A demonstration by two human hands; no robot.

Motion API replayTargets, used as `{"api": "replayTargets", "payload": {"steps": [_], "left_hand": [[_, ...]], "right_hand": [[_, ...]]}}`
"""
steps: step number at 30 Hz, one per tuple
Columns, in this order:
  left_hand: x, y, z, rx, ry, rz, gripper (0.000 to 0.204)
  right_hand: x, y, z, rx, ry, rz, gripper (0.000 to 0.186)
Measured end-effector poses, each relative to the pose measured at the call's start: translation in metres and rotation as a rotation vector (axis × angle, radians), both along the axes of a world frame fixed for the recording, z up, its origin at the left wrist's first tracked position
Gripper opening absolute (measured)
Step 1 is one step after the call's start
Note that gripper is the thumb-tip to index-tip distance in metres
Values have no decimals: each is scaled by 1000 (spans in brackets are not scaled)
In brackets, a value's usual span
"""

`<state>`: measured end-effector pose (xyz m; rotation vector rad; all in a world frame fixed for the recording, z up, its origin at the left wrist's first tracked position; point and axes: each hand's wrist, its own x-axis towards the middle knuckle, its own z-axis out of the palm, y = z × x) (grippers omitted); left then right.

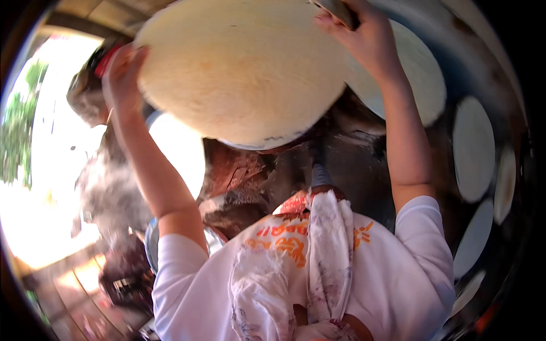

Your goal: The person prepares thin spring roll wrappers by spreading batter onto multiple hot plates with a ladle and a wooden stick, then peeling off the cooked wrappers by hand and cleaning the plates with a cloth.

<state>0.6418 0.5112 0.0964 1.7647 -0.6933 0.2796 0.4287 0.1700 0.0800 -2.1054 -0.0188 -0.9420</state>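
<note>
A large, thin, pale round sheet (pixel 239 68), like a flatbread, is raised across the upper middle, with browned mottling and a rounded pale rim beneath its lower edge. My left hand (pixel 122 74) grips its left edge, fingers curled and blurred. My right hand (pixel 364 37) is closed round a dark, flat-handled tool (pixel 344 11) at the top, over the sheet's right side. Behind that hand lies another pale round disc (pixel 421 68). Under the raised sheet on the left, a bright white round surface (pixel 176 148) shows.
Several pale discs (pixel 472 148) line the curved right side. Below the sheet is a dark, sooty, reddish surface (pixel 239 170). Smoke or steam (pixel 108 193) hangs at the left, near sunlit tiled floor (pixel 74 284) and a bright opening with greenery (pixel 20 125).
</note>
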Motion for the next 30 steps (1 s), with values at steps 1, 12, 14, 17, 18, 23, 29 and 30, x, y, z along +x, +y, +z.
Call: {"api": "replayTargets", "payload": {"steps": [1, 12, 14, 17, 18, 23, 29, 30], "left_hand": [[-35, -18, 24, 189, -44, 194, 30], [-255, -166, 122, 491, -441, -644, 21], [-331, -230, 101, 518, -383, -903, 11], [-458, -313, 62, 461, -274, -1305, 11], [-507, -337, 49, 471, -274, -1371, 11], [-841, -459, -24, 516, -128, -1837, 32], [-1164, -603, 3, 298, -444, -2205, 29], [-1200, -648, 29, 162, -477, -2170, 28]], "right_hand": [[-24, -4, 5, 115, -39, 64, 17], [-409, 26, -24, 247, 9, -663, 31], [-499, 47, -40, 338, 42, -836, 30], [-631, 82, -51, 528, 108, -1058, 30], [-674, 93, -54, 589, 127, -1116, 29], [-915, 136, -82, 860, 51, -1555, 21], [-1189, 45, -31, 434, 524, -2076, 32], [-1222, 9, -3, 396, 589, -2124, 38]]}}
